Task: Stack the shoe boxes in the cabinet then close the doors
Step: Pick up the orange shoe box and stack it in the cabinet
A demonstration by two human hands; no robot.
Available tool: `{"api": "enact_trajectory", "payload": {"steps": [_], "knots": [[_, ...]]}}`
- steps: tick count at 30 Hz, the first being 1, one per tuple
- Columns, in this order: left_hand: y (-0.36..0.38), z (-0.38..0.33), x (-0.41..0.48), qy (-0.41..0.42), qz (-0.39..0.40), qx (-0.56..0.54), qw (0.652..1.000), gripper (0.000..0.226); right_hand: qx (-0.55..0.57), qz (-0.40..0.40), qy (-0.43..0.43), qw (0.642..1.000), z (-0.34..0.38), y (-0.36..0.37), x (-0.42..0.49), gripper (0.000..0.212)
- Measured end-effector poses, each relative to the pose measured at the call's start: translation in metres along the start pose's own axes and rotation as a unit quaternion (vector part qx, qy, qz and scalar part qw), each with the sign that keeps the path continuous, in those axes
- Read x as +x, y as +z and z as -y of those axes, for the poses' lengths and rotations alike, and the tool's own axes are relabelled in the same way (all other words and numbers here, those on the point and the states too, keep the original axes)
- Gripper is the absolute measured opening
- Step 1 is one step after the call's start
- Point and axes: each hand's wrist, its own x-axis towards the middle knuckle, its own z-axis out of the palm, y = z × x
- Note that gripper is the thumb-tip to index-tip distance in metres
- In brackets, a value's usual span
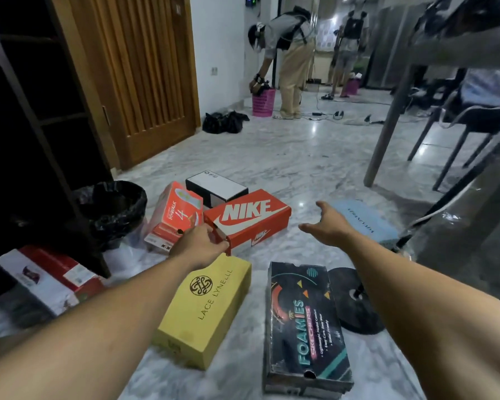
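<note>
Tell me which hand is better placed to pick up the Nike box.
Left. The left hand grips the Nike box at its near end, while the right hand is open in the air, apart from the box, to its right.

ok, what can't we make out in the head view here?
Head view only:
Left hand: fingers hidden behind its own back at the end of the Nike box; grip unclear.
Cabinet: inside too dark, cut off by the left edge.
Pale blue box: partly covered by the right hand; print blurred.
Red-and-white box: label blurred.
</note>
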Motion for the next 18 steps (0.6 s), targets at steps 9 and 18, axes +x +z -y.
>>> {"api": "enact_trajectory", "payload": {"steps": [9,18], "knots": [[0.101,0.034,0.113,-0.042,0.018,-0.006,0.999,0.056,-0.009,0.021,-0.016,1.0,-0.033,0.059,0.122,0.088],[0.179,0.091,0.252,-0.044,0.01,-0.013,0.999,0.088,0.04,0.034,0.018,0.998,-0.066,0.127,0.215,0.078]]}}
